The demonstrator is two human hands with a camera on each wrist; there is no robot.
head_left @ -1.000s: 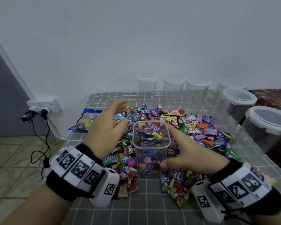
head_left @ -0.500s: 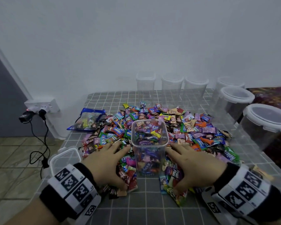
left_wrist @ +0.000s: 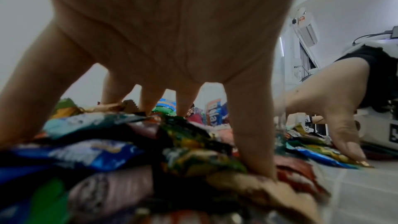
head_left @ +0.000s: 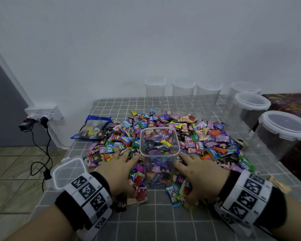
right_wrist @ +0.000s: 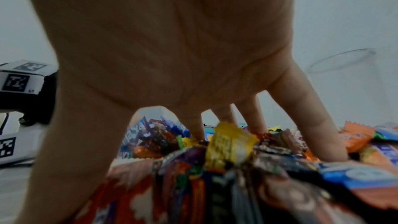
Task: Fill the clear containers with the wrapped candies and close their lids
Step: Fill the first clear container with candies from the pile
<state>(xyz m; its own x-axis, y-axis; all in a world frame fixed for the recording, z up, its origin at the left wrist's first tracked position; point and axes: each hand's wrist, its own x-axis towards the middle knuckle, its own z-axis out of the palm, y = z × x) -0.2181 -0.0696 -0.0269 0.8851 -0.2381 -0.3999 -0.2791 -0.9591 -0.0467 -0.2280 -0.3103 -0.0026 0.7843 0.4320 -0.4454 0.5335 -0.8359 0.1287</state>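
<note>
Both hands lie palm-down on the heap of wrapped candies [head_left: 195, 136], one on each side of the square clear container [head_left: 159, 159] that stands lidless between them. The left hand [head_left: 119, 168] rests with its fingers spread and straight, tips pressing into the wrappers just left of the container's wall; the left wrist view shows each fingertip [left_wrist: 254, 168] planted on the candies and nothing pinched. The right hand [head_left: 199, 174] mirrors it on the other side, fingers splayed, the thumb near the container's lower right corner; from the right wrist its fingers [right_wrist: 312, 118] stand apart on the pile with a yellow wrapper [right_wrist: 229, 144] poking up between them. Neither hand holds anything.

The container is filled with candies nearly to its rim. Its lid [head_left: 68, 172] lies flat just outside the left wrist, at the edge of the checked tablecloth [head_left: 163, 220]. Beyond the fingertips the heap spreads away, and past it a row of empty lidded containers [head_left: 182, 92] stands by the wall, with larger round ones [head_left: 283, 131] well off to the right hand's outer side. A blue-edged bag [head_left: 94, 127] lies beyond the left hand.
</note>
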